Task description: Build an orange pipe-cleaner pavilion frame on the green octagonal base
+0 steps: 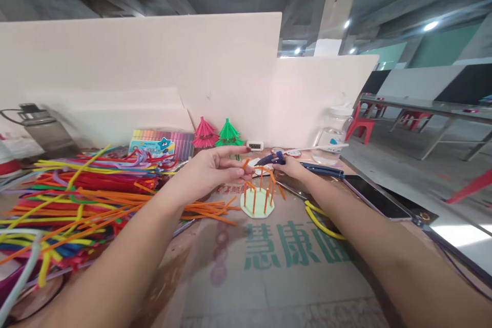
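My left hand (223, 168) is closed, with thumb and fingers pinching an orange pipe cleaner (246, 164). Below it is a pale green scalloped base (257, 210) on the table, with several upright orange pipe-cleaner posts (254, 200) around its edge. An orange strip bends across the tops of some posts. To the right, my right hand (291, 168) has its fingers curled at a dark blue tool (275, 158) whose exact kind is unclear. Part of that tool is hidden by the hand.
Piles of coloured pipe cleaners (88, 200) cover the left side. Behind stand a marker set (154, 144), pink (205, 133) and green (228, 133) tree figures, and a small digital display (254, 145). A phone (372, 197), yellow strips (323, 223) and a clear bottle (332, 130) lie or stand right.
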Demonstrator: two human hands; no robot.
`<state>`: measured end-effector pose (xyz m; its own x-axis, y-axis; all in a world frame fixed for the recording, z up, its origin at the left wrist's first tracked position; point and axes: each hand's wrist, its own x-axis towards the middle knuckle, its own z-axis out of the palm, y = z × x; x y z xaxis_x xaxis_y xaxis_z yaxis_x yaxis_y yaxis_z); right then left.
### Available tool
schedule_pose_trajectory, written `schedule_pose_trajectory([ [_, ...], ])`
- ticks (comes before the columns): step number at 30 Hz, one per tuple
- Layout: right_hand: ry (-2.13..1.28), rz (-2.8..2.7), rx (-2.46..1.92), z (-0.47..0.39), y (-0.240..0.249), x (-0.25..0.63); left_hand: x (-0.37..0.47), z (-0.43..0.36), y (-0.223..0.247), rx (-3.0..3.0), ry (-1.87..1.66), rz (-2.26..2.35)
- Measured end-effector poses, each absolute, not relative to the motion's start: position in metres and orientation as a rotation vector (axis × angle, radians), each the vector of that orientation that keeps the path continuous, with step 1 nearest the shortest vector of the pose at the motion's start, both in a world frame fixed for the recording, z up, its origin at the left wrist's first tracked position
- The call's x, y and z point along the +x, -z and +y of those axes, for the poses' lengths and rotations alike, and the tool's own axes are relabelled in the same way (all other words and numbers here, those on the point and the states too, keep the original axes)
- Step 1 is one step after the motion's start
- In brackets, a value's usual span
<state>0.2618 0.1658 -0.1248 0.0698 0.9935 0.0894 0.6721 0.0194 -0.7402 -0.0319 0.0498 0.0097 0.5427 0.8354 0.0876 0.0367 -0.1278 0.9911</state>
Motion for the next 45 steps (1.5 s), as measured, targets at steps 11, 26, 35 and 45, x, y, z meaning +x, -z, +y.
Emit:
schedule_pose_trajectory([
  [11, -0.473, -1.886, -1.725, 0.149, 0.121, 0.279, -0.035, 0.053, -0.005, 1.695, -0.852, 0.839],
  [26, -0.216, -2.026, -1.912, 0.099, 0.079, 0.286, -0.033, 0.043, -0.009, 2.051, -0.818, 1.146],
  [35, 0.079, -2.116, -1.039, 0.014, 0.004, 0.224, -0.013, 0.044, 0.008, 2.575, -0.855, 1.055],
  [45, 0.13, -2.232, -0.944, 0.013, 0.027, 0.216, -0.013, 0.039, 0.027, 2.788, -1.057, 0.86],
])
